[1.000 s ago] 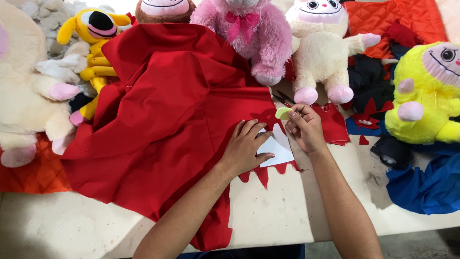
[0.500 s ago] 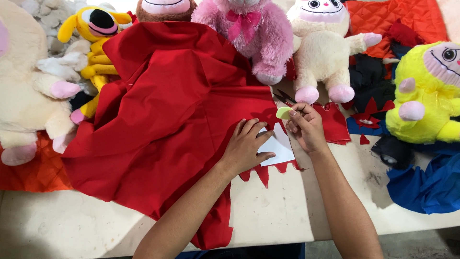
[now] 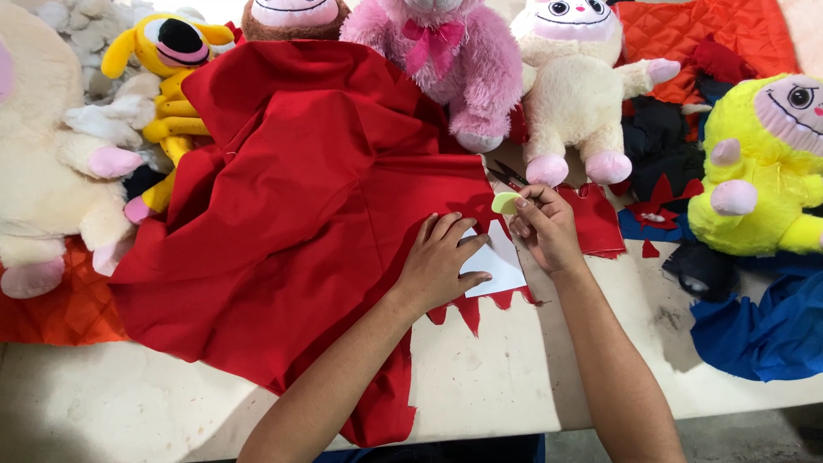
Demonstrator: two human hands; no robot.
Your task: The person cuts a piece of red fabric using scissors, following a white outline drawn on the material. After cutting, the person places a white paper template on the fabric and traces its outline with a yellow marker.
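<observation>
The left hand (image 3: 441,261) lies spread flat, fingers pinning a white paper pattern (image 3: 495,266) onto the red cloth (image 3: 291,214), while the right hand (image 3: 542,227) just beside it pinches a small pale green chalk disc (image 3: 504,202) at the pattern's top edge. I reckon the trick here is keeping that flat hand pressing firmly so the paper can't creep, and running the chalk tight against the edge. Scissors (image 3: 507,176) sit just beyond the right hand, in front of the plush toys (image 3: 574,94) along the tabletop (image 3: 514,369).
</observation>
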